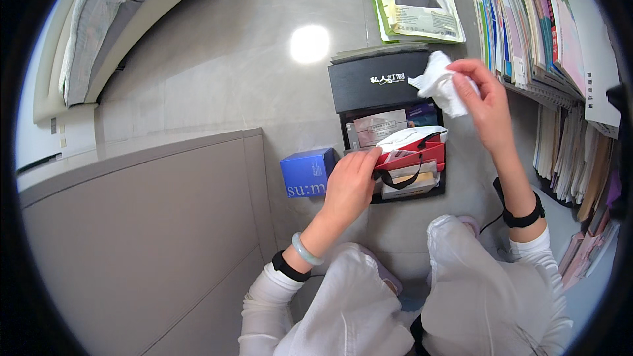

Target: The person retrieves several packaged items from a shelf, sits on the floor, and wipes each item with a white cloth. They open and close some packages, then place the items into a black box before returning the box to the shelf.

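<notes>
My right hand (489, 107) is raised over the right side of a black box, pinching a crumpled white tissue (438, 83) between thumb and fingers. The box's black lid (353, 87) stands open at the far side. Over the near part of the box, my left hand (349, 183) has its fingers closed on the left edge of a small red paper bag (432, 152) with black handles; white shows along its top. Flat packets, one pale pink (381, 127), lie behind the bag in the box. A pale carton (412, 188) sits at the near end.
A blue box (307, 170) stands on the floor left of the black box. Green and white pouches (425, 13) lie beyond it. Books and magazines (527, 20) fill the right side. A grey cabinet (145, 224) borders the left, with a bed (148, 20) farther off.
</notes>
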Tool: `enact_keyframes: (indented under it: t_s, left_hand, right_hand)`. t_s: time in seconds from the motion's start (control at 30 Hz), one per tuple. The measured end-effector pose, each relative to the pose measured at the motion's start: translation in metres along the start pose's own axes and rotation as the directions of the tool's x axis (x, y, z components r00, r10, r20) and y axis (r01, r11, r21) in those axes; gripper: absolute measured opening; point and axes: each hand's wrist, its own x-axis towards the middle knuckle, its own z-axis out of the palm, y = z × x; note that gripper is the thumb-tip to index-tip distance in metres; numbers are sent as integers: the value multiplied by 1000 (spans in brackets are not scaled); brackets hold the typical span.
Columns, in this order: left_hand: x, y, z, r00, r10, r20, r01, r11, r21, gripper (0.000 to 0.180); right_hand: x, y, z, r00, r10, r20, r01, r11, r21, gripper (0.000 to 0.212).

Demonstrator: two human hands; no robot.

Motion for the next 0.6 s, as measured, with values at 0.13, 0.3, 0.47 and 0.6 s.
enact_keyframes:
  t_s: [0.13, 0.3, 0.47, 0.6]
  left_hand:
    - [-4, -1, 3, 1000, -4, -17, 4, 1000, 23, 53]
    - [-1, -3, 3, 961, -208, 183, 201, 978, 57, 54]
    - [2, -7, 6, 994, -108, 30, 103, 985, 135, 60]
    - [5, -9, 9, 995, -93, -19, 95, 981, 169, 61]
  right_hand:
    - [-11, -6, 37, 934, -166, 316, 192, 980, -52, 23]
    - [1, 17, 117, 710, -54, 702, 414, 838, -355, 23]
    - [13, 28, 119, 675, 175, 717, 413, 715, -564, 27]
    - [7, 22, 90, 787, 242, 567, 351, 581, -735, 25]
